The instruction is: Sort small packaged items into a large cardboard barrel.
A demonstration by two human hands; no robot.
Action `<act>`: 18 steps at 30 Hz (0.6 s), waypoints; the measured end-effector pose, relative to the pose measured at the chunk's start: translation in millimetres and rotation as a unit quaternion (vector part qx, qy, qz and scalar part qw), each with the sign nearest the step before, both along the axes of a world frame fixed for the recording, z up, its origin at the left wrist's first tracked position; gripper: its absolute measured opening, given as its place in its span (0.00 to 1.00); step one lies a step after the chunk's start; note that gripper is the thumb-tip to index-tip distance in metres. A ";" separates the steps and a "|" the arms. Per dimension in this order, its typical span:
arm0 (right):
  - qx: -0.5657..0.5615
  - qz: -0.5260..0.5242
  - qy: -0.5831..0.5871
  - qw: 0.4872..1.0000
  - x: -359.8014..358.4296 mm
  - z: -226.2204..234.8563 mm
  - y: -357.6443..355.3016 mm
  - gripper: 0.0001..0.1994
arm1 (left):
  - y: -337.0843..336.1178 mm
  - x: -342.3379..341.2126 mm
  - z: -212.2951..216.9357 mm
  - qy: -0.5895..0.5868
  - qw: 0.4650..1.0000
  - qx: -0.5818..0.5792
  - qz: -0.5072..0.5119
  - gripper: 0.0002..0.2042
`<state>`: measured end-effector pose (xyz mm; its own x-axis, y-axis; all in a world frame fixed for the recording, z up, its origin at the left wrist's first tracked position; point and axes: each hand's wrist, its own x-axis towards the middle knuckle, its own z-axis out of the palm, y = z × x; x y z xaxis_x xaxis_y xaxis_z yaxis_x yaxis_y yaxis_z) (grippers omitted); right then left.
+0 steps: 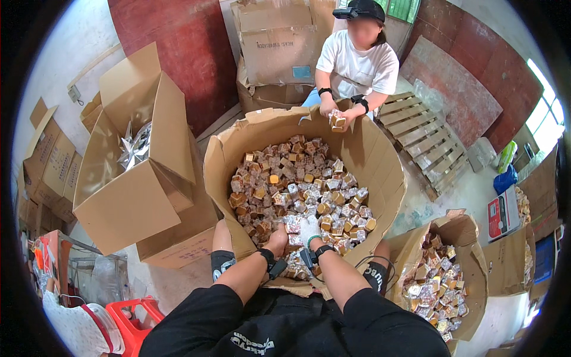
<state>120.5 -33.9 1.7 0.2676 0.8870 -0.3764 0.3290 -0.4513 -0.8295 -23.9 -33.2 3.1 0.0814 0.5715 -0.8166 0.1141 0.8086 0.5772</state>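
Item: wrapped cubes [297, 184] in large carton [380, 154]. My left hand [278, 240] and right hand [308, 229] dig in beneath, grip indiscernible; best scoop shallowly, wrappers intact.

Red-white carton [502, 212] right; brown boxes [279, 44] behind.

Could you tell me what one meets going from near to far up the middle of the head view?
The person's hands → big cardboard bin of small wrapped blocks → co-worker's hands holding some blocks → stacked cartons.
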 end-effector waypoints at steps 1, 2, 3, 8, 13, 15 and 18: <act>0.010 0.004 -0.025 1.000 7.9 -11.5 2.8 0.21 | -3.8 8.6 14.7 0.001 1.000 -0.003 -0.008 0.41; 0.018 0.014 -0.048 0.999 12.1 -22.5 2.7 0.21 | -11.6 18.7 35.5 -0.050 0.997 0.016 0.051 0.34; -0.046 0.032 -0.060 0.997 -0.1 -3.7 1.1 0.22 | -17.4 11.1 45.4 -0.095 0.986 0.037 0.135 0.31; 0.016 0.045 0.042 0.998 37.9 -68.8 23.5 0.34 | -3.1 14.7 51.0 -0.118 0.993 -0.018 0.005 0.28; 0.000 -0.004 0.084 0.996 27.8 -61.3 9.0 0.36 | -2.7 2.8 49.3 -0.176 0.979 -0.101 0.021 0.26; 0.047 -0.053 0.114 0.991 33.6 -81.8 2.1 0.35 | -3.9 13.1 45.6 -0.179 0.978 -0.111 0.009 0.26; 0.173 0.085 0.017 0.981 35.2 -74.8 7.2 0.23 | 4.5 3.3 -1.6 -0.243 0.963 -0.115 0.001 0.27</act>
